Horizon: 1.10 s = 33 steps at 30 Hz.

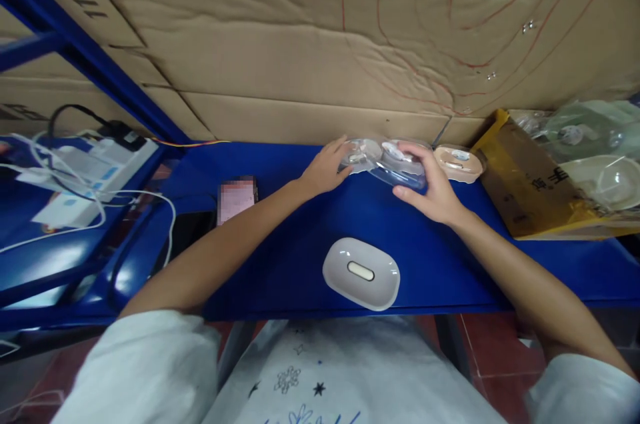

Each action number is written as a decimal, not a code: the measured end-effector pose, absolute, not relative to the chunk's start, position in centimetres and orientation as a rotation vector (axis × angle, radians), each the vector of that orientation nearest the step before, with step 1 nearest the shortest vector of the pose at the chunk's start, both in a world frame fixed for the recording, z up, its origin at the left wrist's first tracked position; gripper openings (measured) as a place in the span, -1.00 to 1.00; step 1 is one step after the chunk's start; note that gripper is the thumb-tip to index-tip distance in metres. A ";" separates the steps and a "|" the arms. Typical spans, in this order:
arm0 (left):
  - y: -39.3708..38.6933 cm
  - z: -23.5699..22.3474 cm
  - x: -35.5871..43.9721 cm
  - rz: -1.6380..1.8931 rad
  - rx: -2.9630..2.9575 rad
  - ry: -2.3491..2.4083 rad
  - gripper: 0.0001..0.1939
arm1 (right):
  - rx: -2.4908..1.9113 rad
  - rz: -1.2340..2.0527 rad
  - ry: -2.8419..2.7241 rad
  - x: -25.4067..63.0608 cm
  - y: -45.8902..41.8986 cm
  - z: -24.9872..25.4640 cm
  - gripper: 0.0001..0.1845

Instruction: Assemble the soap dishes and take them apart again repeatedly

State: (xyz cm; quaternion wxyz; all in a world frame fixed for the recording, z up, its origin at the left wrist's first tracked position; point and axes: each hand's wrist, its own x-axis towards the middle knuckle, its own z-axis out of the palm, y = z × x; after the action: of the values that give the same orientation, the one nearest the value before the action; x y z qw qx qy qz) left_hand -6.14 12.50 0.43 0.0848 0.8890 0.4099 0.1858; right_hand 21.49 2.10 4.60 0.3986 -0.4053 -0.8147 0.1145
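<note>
A clear plastic blister shell [385, 161] with small white parts inside lies at the far middle of the blue table [280, 224]. My left hand [325, 167] rests on its left end, fingers curled over the edge. My right hand [433, 187] wraps round its right end, thumb below and fingers on top. A white oval case [361, 273] with a slot in its lid lies apart from both hands, near the table's front edge.
A beige oval case [459, 163] sits just right of the shell. An open cardboard box [530, 191] with clear plastic shells [590, 137] stands at the right. A phone [237, 198] lies left of centre. A power strip and white cables [95, 167] crowd the left. Cardboard [320, 44] walls the back.
</note>
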 end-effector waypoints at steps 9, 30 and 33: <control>2.6 2.0 -9.5 0.496 2.535 1.287 -0.51 | -1.269 0.045 -2.316 7.3 13.0 4.7 -0.25; -7.9 0.9 -14.4 0.299 2.342 0.980 0.12 | -0.929 0.158 -2.646 6.8 5.1 4.4 -0.37; -9.0 -0.3 -14.9 0.409 2.317 1.157 0.02 | -0.768 0.464 -2.674 10.7 -2.9 3.8 -0.25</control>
State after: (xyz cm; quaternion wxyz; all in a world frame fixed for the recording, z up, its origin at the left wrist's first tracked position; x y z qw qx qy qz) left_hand -14.90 -9.05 -0.27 0.2567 0.8541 0.4264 0.1508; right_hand 10.70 -2.89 3.84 0.1599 -0.2686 -0.9359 0.1624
